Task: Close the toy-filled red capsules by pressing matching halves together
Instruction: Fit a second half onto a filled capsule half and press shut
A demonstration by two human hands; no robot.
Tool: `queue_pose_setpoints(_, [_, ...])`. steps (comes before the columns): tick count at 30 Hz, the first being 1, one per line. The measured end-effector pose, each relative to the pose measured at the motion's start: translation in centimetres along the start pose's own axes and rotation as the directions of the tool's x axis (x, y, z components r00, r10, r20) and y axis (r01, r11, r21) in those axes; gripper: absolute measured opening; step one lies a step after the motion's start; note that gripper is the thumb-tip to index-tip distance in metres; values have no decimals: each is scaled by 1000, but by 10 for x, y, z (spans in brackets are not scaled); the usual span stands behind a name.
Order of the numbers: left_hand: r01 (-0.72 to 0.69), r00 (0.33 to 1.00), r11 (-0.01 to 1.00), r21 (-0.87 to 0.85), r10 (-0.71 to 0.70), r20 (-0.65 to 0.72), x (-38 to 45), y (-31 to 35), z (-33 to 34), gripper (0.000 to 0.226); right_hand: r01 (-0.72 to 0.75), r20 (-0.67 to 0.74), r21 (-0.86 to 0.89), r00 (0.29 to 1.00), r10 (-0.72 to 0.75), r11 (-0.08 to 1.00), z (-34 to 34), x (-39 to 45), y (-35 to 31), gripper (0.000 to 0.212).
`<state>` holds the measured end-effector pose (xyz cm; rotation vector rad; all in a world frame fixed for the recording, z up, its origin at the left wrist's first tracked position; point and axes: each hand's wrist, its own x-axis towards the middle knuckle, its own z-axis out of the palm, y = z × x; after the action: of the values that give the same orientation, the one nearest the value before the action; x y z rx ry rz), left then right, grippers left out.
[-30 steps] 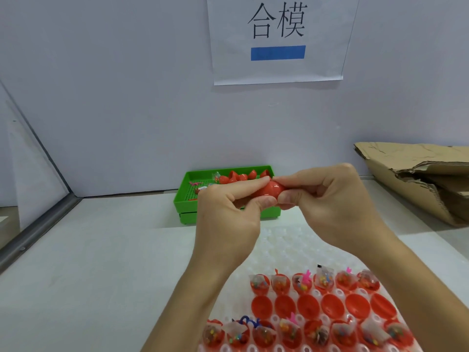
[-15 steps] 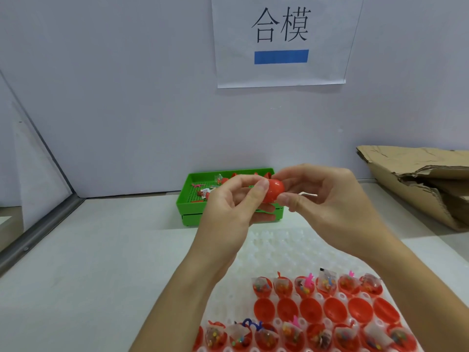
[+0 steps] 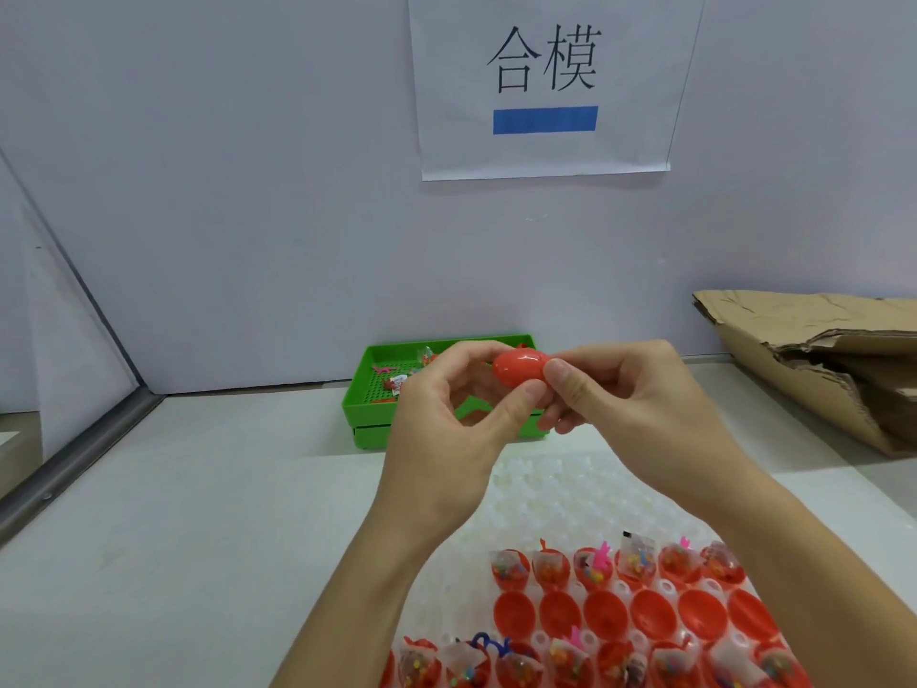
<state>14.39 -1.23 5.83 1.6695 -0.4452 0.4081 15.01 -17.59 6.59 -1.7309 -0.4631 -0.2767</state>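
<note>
One closed red capsule (image 3: 522, 368) held mid-air above the bench (image 3: 198, 513) | left hand (image 3: 446, 429) and right hand (image 3: 630, 394) both pinching it | green tray (image 3: 362, 414) beyond | white holder (image 3: 570, 494) of open halves nearer

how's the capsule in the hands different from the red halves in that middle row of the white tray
The capsule is closed into a whole egg shape; the middle-row halves are open cups showing hollow, empty insides. The capsule is held up in the air, pinched between the left hand and right hand; the halves sit in pockets of the white tray. Both are the same glossy red plastic.
</note>
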Motion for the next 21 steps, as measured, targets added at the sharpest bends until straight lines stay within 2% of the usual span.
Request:
queue_pose_setpoints(4, [-98, 989, 955, 281, 124, -79, -3, -5, 2, 23, -94, 62, 121, 994, 87, 988, 6, -2, 2, 18])
queue_pose_setpoints(7, [-223, 963, 841, 492, 268, -22, -5, -6, 5, 25, -149, 122, 200, 984, 127, 968, 13, -2, 3, 20])
queue_pose_setpoints(9, [-252, 961, 836, 488, 276, 23, -4, -6, 4, 26, -161, 91, 231, 985, 144, 959, 14, -2, 4, 20])
queue_pose_setpoints(12, [-216, 976, 930, 298, 205, 67, -1, -4, -1, 35, -178, 93, 300, 983, 157, 937, 8, 0, 5, 29])
queue_pose_setpoints(14, [-255, 967, 936, 241, 244, 78, 1, -5, -5, 40, -187, 131, 360, 980, 149, 914, 4, 1, 6, 34])
queue_pose_setpoints(17, [-360, 932, 877, 319, 355, 73, 2, -7, -5, 36, -195, 196, 421, 973, 120, 886, 8, 0, 5, 36])
queue_pose_setpoints(21, [-430, 891, 806, 406, 452, 45, 1, -9, -2, 28, -155, 112, 368, 986, 121, 917, 19, -3, 5, 34])
